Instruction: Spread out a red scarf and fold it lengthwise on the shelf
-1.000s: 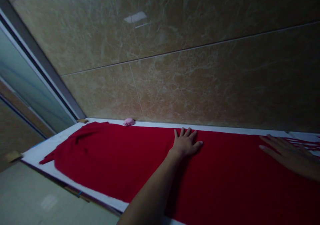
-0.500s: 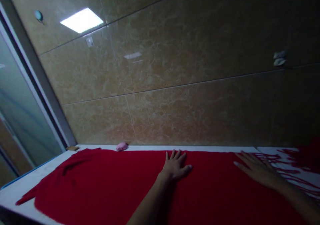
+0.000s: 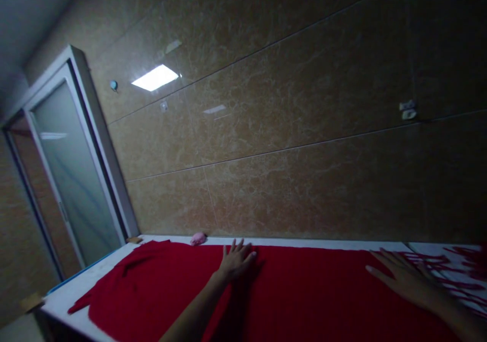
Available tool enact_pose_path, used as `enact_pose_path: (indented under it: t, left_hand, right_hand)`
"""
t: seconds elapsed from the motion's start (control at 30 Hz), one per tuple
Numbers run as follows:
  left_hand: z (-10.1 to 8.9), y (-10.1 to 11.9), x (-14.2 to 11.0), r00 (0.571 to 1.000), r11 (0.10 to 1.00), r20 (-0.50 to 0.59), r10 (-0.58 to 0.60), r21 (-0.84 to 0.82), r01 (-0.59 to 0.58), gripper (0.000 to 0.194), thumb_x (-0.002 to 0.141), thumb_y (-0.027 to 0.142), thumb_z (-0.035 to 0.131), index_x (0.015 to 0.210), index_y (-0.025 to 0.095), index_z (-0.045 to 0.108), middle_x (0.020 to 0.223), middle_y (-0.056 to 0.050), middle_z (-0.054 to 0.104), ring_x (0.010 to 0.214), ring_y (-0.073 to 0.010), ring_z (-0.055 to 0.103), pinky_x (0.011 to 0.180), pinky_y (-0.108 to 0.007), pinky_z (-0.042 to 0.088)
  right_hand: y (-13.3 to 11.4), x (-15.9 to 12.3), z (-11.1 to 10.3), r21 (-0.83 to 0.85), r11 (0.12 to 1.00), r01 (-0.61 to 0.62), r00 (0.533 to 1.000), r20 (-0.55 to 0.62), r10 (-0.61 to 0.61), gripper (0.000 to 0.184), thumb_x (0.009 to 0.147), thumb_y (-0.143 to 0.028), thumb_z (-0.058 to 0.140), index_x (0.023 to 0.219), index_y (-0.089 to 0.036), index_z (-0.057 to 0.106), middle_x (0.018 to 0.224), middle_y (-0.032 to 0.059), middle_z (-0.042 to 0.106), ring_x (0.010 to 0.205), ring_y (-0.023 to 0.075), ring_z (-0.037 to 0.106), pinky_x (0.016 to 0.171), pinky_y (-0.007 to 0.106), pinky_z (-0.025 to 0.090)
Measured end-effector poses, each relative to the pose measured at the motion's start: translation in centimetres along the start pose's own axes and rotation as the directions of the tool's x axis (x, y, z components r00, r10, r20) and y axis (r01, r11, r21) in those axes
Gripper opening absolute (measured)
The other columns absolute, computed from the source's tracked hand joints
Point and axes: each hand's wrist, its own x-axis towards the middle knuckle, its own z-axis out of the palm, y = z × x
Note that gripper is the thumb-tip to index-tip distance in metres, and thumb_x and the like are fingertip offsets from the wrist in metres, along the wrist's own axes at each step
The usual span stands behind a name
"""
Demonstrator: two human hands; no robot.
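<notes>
A large piece of red fabric (image 3: 304, 286) is spread over a white table (image 3: 91, 277); its near part runs out of the bottom of the picture. My left hand (image 3: 235, 262) is over the fabric's far edge, fingers spread, holding nothing. Near the fabric's right end, my right hand (image 3: 403, 279) rests with its fingers stretched out, also holding nothing. Just beyond that hand, several dark red strips (image 3: 452, 271) trail across the white surface. To the left, the fabric shows a few wrinkles and a narrow tail.
A pink lump (image 3: 198, 239) sits at the table's back edge, with a small brown piece (image 3: 134, 240) farther left. A tan marbled wall (image 3: 285, 179) rises directly behind. At the left stands a sliding glass door (image 3: 76, 169). Blue edging (image 3: 81, 272) lines the table's left side.
My left hand has moved left along the fabric's far edge. My right hand stays near the same spot. The view has tilted up, showing more wall and door.
</notes>
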Motion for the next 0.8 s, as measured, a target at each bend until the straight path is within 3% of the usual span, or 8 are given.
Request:
enact_pose_path:
  t: [0.13, 0.27, 0.4, 0.53, 0.63, 0.8]
  left_hand:
    - [-0.4, -7.2, -1.9, 0.973, 0.964, -0.066, -0.223, 0.131, 0.23, 0.081, 0.097, 0.073, 0.026, 0.164, 0.029, 0.034, 0.175, -0.01, 0.018, 0.161, -0.0388, 0.007, 0.125, -0.07, 0.01]
    - [1.5, -11.5, -2.9, 0.96, 0.953, -0.005, -0.282, 0.114, 0.28, 0.078, 0.097, 0.075, 0.02, 0.165, 0.038, 0.028, 0.175, -0.008, 0.019, 0.16, -0.042, 0.012, 0.118, -0.078, 0.017]
    - [2.5, -11.9, -2.9, 0.957, 0.951, -0.016, -0.29, 0.102, 0.291, 0.075, 0.098, 0.072, 0.021, 0.165, 0.039, 0.027, 0.175, -0.006, 0.019, 0.16, -0.0411, 0.01, 0.118, -0.078, 0.016]
    - [2.0, -11.1, -3.1, 0.946, 0.944, -0.027, -0.323, 0.055, 0.324, 0.077, 0.098, 0.071, 0.026, 0.167, 0.036, 0.023, 0.176, -0.006, 0.015, 0.16, -0.0405, 0.01, 0.121, -0.075, 0.015]
    - [1.6, -10.9, -3.5, 0.953, 0.952, -0.02, -0.304, 0.034, 0.304, 0.077, 0.098, 0.072, 0.026, 0.167, 0.038, 0.023, 0.176, -0.005, 0.014, 0.16, -0.0437, 0.009, 0.118, -0.079, 0.013]
    - [1.4, -10.7, -3.8, 0.957, 0.957, -0.01, -0.289, 0.033, 0.289, 0.074, 0.099, 0.071, 0.026, 0.165, 0.04, 0.025, 0.176, -0.004, 0.014, 0.16, -0.0454, 0.008, 0.116, -0.083, 0.01]
  right_hand:
    - [-0.3, -0.1, -0.5, 0.015, 1.0, 0.008, 0.999, 0.04, -0.008, 0.082, 0.071, -0.079, 0.031, 0.125, -0.035, 0.075, 0.149, 0.0121, 0.059, 0.146, 0.0446, 0.042, 0.117, 0.071, 0.034]
    - [0.0, -0.1, -0.5, 0.062, 0.997, 0.049, 0.999, -0.003, -0.049, 0.071, 0.072, -0.077, 0.036, 0.115, -0.038, 0.077, 0.142, 0.0123, 0.066, 0.141, 0.0483, 0.048, 0.114, 0.073, 0.037]
    - [0.7, 0.2, 0.6, 0.039, 0.999, 0.03, 1.0, 0.007, -0.031, 0.074, 0.071, -0.08, 0.032, 0.116, -0.041, 0.076, 0.143, 0.0108, 0.065, 0.143, 0.0459, 0.045, 0.116, 0.071, 0.036]
    - [0.8, 0.4, 0.9, 0.019, 1.0, 0.023, 1.0, 0.008, -0.023, 0.079, 0.07, -0.082, 0.028, 0.118, -0.041, 0.075, 0.145, 0.0094, 0.063, 0.145, 0.0444, 0.043, 0.115, 0.072, 0.036]
    - [0.6, 0.3, 0.5, 0.004, 1.0, 0.031, 0.998, 0.048, -0.031, 0.083, 0.069, -0.081, 0.027, 0.122, -0.038, 0.074, 0.149, 0.0101, 0.059, 0.145, 0.0435, 0.044, 0.116, 0.072, 0.035]
    - [0.5, 0.2, 0.0, -0.013, 0.998, 0.06, 0.998, 0.02, -0.06, 0.071, 0.07, -0.08, 0.031, 0.114, -0.046, 0.076, 0.138, 0.0037, 0.069, 0.14, 0.0426, 0.051, 0.111, 0.07, 0.043]
